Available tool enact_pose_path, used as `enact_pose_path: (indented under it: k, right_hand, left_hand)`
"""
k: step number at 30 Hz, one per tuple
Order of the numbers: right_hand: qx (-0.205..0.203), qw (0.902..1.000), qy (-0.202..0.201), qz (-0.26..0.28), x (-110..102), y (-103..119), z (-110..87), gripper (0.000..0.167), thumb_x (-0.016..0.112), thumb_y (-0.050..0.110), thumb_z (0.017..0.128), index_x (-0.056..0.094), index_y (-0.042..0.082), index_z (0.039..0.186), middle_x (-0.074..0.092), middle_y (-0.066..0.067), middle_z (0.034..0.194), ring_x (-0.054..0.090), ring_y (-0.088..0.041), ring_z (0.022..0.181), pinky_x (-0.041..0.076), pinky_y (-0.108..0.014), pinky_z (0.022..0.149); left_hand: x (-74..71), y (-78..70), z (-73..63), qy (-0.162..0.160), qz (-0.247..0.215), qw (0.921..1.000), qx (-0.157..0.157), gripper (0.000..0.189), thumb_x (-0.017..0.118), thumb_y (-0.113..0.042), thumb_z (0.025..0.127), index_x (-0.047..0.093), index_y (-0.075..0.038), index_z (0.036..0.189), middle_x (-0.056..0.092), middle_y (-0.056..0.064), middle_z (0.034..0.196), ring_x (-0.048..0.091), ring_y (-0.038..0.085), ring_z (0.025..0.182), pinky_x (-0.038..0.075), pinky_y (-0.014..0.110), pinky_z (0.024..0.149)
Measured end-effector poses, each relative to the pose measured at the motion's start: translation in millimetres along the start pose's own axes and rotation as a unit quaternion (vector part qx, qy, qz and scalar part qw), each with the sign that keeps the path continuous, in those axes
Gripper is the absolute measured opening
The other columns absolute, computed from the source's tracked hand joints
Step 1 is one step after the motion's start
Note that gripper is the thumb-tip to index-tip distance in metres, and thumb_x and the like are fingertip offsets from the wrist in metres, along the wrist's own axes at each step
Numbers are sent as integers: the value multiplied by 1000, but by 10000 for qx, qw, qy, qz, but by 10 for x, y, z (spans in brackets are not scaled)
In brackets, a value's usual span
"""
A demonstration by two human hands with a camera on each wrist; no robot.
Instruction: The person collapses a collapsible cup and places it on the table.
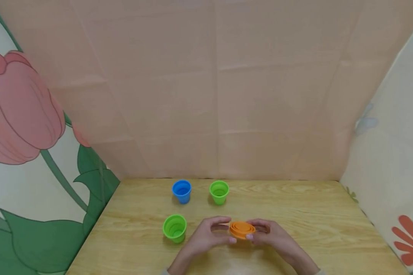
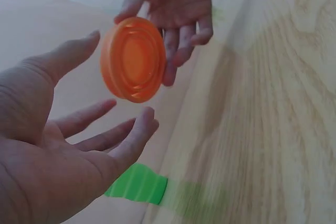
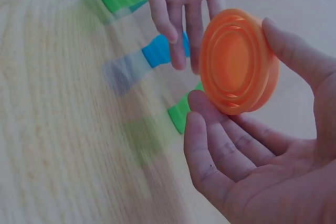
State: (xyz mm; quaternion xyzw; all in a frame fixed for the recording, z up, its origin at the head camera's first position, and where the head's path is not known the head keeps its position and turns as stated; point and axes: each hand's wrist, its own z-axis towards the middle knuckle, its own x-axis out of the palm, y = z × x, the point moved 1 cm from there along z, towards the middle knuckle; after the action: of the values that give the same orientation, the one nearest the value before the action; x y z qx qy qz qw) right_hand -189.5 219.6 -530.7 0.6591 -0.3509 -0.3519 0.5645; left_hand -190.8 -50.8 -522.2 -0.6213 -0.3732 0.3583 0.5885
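At the head view's lower centre, the orange collapsed cup (image 1: pixel 242 229) sits pinched between thumb and fingers of the right hand (image 1: pixel 274 236); the left hand (image 1: pixel 206 236), fingers apart, is just beside it.

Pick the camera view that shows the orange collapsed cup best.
The right wrist view: the orange collapsed cup appears largest there, its ringed face clear. The left wrist view shows that face somewhat smaller; the head view shows it smallest.
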Motion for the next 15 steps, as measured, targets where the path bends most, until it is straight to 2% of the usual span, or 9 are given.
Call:
enact_pose_path:
  k: [2,5,9,12,15]
  right_hand:
    - [195,9996,-184,20,47,5,14,56,66,21,104,50,-16,142,71,-18,129,68,-14,101,62,-27,82]
    - [782,9964,-170,293,30,26,16,59,68,23,103,49,-12,147,71,-11,132,69,-21,109,63,-32,90]
    - [827,9936,263,729,32,25,-18,54,64,26,106,53,-9,145,74,-5,128,70,-19,115,62,-31,96]
    - [784,9912,476,957,57,8,-35,46,60,25,108,56,-6,142,75,-4,128,72,-18,117,61,-28,96]
    - [738,9889,574,1151,82,-12,-36,40,57,24,109,60,-2,139,75,-7,128,72,-19,117,62,-30,96]
  left_hand:
    - [6,3,-11,33,123,9998,137,58,88,-15,87,65,-13,141,64,15,146,65,32,130,62,38,106]
    - [26,10,-17,84,298,9985,449,55,86,-12,88,66,-10,139,66,15,144,67,30,128,61,41,107]
    - [43,12,-23,112,592,9939,918,45,80,-6,92,69,-1,134,70,19,137,70,19,124,59,45,109]
    - [38,13,-27,69,766,9914,1058,36,77,-3,93,73,-1,128,73,20,132,72,11,118,59,49,109]
    - [28,17,-24,-12,932,9897,1088,30,77,-4,94,76,-3,123,77,15,125,73,7,114,60,48,107]
